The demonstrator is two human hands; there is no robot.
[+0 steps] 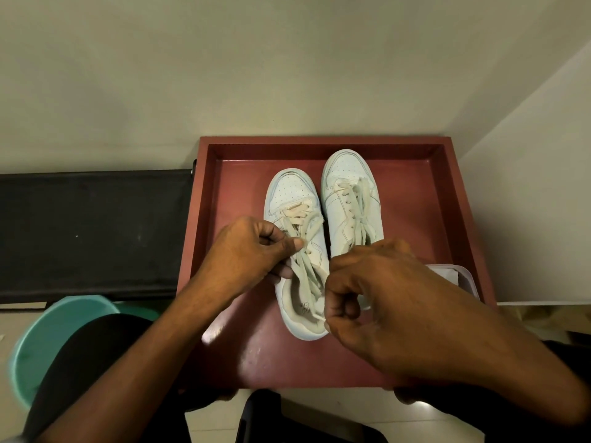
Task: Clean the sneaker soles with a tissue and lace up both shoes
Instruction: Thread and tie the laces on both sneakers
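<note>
Two bare forearms reach in from the bottom edge, passing over a dark trouser leg (92, 362) at lower left. Of the hands, the right hand (377, 302) is the closer. Its fingers are curled in and it pinches the tip of a cream lace (303, 273) above the heel opening of the nearer sneaker (292, 193). The left hand (249, 251), farther in and to the left, pinches another stretch of the same lace between thumb and forefinger, beside the eyelets. Both hands are thus clamped on the lace and held apart from each other, with slack strands running down the tongue between them.

That sneaker is white and stands upright on its sole, toe pointing away. The second sneaker (348, 174) stands just beside it on the right, set further back and also toe-away. Its loose laces (359, 199) lie across the upper, and its heel is hidden behind the right hand. Both stand on a red tray (447, 203) with a raised rim.

At the tray's near right, partly behind the right wrist, is a clear plastic container (465, 276) with something white inside; what it is cannot be told.

Left of the tray a black surface (96, 231) runs along a pale wall (224, 75). A teal bucket (35, 346) sits at lower left, partly covered by the trouser leg.
</note>
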